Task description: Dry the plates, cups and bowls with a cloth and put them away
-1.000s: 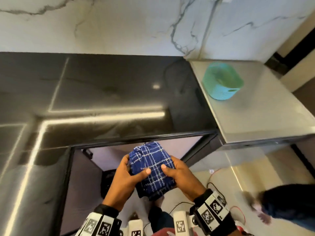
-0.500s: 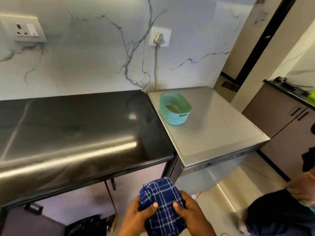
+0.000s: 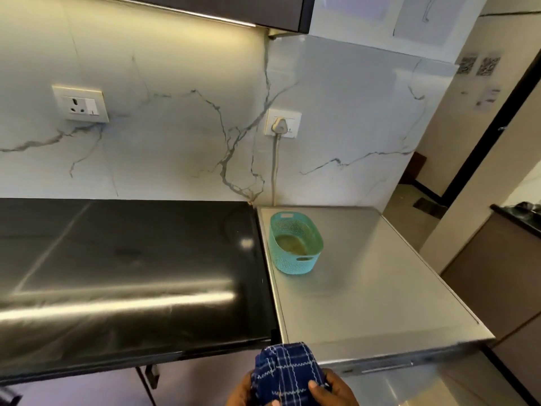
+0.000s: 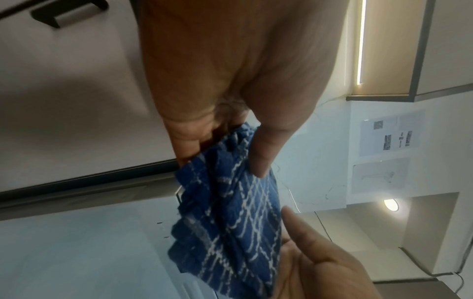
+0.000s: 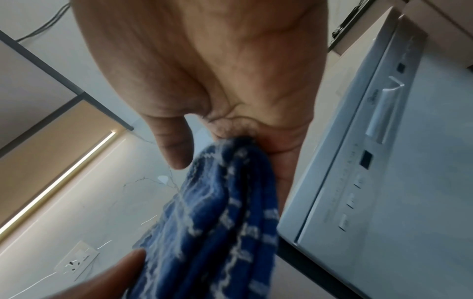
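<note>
Both hands, the left hand (image 3: 243, 391) and right hand (image 3: 333, 389), clamp their fingers on a bundled blue cloth (image 3: 285, 373), perhaps wrapping something, near the counter (image 3: 131, 259) edge.

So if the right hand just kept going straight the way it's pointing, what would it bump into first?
Probably the front edge of the steel worktop. The right hand, gripping the blue checked cloth together with the left hand, sits just below and in front of that edge, pointing toward it. Depth is hard to judge.
</note>
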Available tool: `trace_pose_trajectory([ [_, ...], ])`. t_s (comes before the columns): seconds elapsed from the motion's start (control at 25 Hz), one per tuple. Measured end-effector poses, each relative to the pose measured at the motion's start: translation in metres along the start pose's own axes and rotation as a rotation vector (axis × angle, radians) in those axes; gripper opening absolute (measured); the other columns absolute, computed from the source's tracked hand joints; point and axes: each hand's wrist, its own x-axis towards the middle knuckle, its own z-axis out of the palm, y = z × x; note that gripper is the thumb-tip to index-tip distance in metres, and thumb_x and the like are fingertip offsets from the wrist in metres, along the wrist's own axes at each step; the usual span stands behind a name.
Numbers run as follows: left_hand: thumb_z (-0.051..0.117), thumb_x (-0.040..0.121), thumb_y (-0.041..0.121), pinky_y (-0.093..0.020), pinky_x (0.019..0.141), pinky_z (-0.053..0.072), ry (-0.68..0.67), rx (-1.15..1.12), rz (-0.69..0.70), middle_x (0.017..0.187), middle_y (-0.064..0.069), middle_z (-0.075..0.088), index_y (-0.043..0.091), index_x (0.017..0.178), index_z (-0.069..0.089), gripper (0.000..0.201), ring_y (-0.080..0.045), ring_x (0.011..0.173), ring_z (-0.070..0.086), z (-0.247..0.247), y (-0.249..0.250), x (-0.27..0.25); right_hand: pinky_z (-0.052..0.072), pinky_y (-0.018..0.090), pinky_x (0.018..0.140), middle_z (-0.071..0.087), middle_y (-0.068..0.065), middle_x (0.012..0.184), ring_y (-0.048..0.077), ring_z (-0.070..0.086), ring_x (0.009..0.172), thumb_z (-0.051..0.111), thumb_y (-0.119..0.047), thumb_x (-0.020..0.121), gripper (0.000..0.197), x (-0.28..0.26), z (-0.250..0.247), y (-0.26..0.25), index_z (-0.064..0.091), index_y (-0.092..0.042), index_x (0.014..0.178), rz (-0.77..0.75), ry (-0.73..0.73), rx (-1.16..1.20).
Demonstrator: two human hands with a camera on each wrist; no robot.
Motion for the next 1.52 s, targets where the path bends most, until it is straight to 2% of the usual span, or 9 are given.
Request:
trace_pose_trajectory([
  [0.04,0.08,0.079,0.012,-0.027,0.101,0.044,-0.099,0.019,-0.032,0.134,-0.011,0.059,0.003,0.129,0.056,0.056,-0.025,0.125,0.056,0.002,0.01,0.002,0.051,0.048,0.091,0.074,0.017,0.092,0.034,0.069,0.091,0.076,-0.011,0.08,0.023,0.008,-0.004,-0.008,0.068,0.001,0.097,-0.016,0.009,-0.088],
  [0.12,0.083,0.064,0.009,-0.035,0.099,0.05,-0.212,-0.033,-0.022,0.12,-0.009,0.069,0.01,0.123,0.06,0.063,-0.025,0.113,0.065,0.008,0.031,0.008,0.051,0.049,0.092,0.074,0.015,0.086,0.033,0.069,0.089,0.074,-0.013,0.083,0.015,0.035,-0.013,-0.027,0.07,-0.001,0.09,-0.051,0.062,-0.223],
  [0.24,0.078,0.058,0.009,-0.035,0.088,0.055,-0.179,0.04,0.076,0.1,-0.01,0.076,0.005,0.114,0.065,0.058,-0.022,0.097,0.071,0.014,0.051,0.045,0.055,0.036,0.073,0.074,0.01,0.078,0.026,0.07,0.079,0.07,-0.009,0.087,0.007,0.074,-0.019,-0.067,0.07,-0.003,0.085,-0.118,0.108,-0.295],
  [0.4,0.077,0.068,0.006,-0.029,0.078,0.056,-0.137,0.125,0.187,0.089,-0.007,0.077,0.009,0.101,0.071,0.033,-0.019,0.086,0.073,0.04,0.111,0.106,0.051,0.027,0.066,0.075,0.004,0.079,0.018,0.07,0.077,0.07,-0.009,0.086,0.001,0.123,-0.025,-0.125,0.071,-0.008,0.086,-0.243,0.169,-0.324],
  [0.6,0.068,0.085,-0.003,-0.039,0.087,0.057,-0.081,0.233,0.285,0.093,-0.005,0.077,0.006,0.106,0.07,0.023,-0.019,0.089,0.073,0.066,0.183,0.168,0.056,0.041,0.081,0.075,0.003,0.084,0.017,0.071,0.08,0.07,-0.01,0.086,0.003,0.184,-0.026,-0.197,0.072,-0.011,0.088,-0.409,0.176,-0.468],
  [0.76,0.069,0.085,0.002,-0.038,0.087,0.058,0.042,0.357,0.367,0.106,-0.01,0.073,0.01,0.107,0.067,0.023,-0.018,0.091,0.071,0.082,0.219,0.209,0.057,0.038,0.08,0.074,0.002,0.085,0.018,0.071,0.081,0.066,-0.008,0.086,0.008,0.231,-0.021,-0.235,0.073,-0.011,0.088,-0.465,0.203,-0.617],
  [0.88,0.073,0.082,0.005,-0.029,0.087,0.055,0.177,0.45,0.375,0.107,-0.001,0.065,0.014,0.118,0.056,0.041,-0.016,0.093,0.065,0.09,0.231,0.235,0.051,0.026,0.075,0.073,0.006,0.089,0.022,0.069,0.086,0.068,-0.013,0.085,0.01,0.271,-0.018,-0.252,0.074,-0.01,0.093,-0.404,0.223,-0.819],
  [1.0,0.076,0.08,0.011,-0.034,0.084,0.057,0.257,0.521,0.337,0.113,-0.008,0.064,0.017,0.125,0.046,0.055,-0.022,0.095,0.066,0.092,0.236,0.257,0.05,0.027,0.079,0.072,0.011,0.101,0.026,0.067,0.093,0.072,-0.018,0.083,0.019,0.304,-0.013,-0.261,0.072,-0.01,0.1,-0.337,0.233,-0.95],
  [1.52,0.066,0.086,0.012,-0.038,0.092,0.052,0.283,1.058,0.134,0.122,-0.013,0.062,0.011,0.12,0.056,0.036,-0.032,0.111,0.06,0.109,0.211,0.31,0.049,0.033,0.086,0.064,0.016,0.119,0.03,0.062,0.107,0.059,-0.009,0.091,0.028,0.356,0.001,-0.25,0.057,-0.001,0.118,-0.129,0.088,-1.388],
])
